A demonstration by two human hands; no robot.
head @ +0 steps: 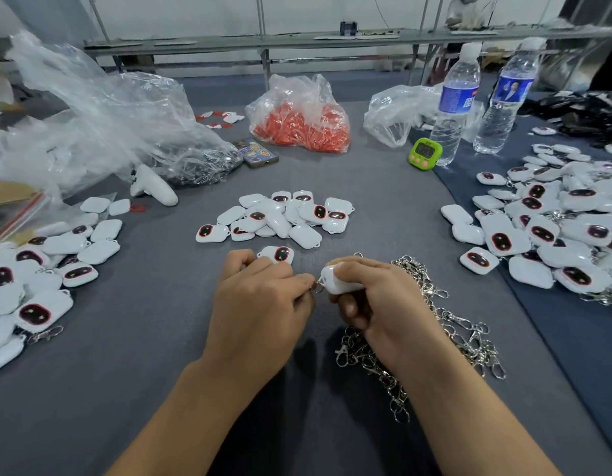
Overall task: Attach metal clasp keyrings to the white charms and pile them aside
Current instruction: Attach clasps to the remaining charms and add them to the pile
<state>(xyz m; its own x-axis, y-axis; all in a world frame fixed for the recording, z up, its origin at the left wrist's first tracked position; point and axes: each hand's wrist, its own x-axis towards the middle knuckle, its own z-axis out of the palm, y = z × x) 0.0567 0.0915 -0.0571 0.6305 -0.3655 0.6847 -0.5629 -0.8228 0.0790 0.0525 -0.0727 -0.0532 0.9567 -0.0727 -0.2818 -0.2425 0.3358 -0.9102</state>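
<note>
Grey cloth-covered table [160, 338] was crowded.

- Far left: big crumpled clear plastic bag [91, 108], its lower end lying over a dark heap I couldn't identify.
- Right edge: right pile [555, 228] of white rounded plastic charms with dark, red-rimmed oval faces, a few metal clasps showing.
- Left edge: left pile [40, 276] of the same charms, one clasp visible at its near edge.
- Back centre: clear bag of orange-red pieces [299, 121].
- Right of it: smaller clear bag [397, 111], then the blue-label water bottle [454, 101] and the photo-label water bottle [505, 94], both upright.
- Centre: middle pile [280, 216] of charms.
- Under and beside the right forearm: heap of silver metal clasp keyrings [462, 324].
- Small items: white handle-shaped controller [153, 187], phone in a patterned case [255, 152], green digital timer [424, 154] beside the blue-label bottle.
- One loose charm [278, 254] lay face-up just beyond the left knuckles.

The hands met at centre, in front of the middle pile. Right hand [373, 300] gripped the held white charm [338, 280], fingers curled round it, thumb underneath. Left hand [259, 304] was curled tight, fingertips pinching the small silver ring [318, 287] at that charm's corner. The clasp on that ring was hidden under the fingers.
</note>
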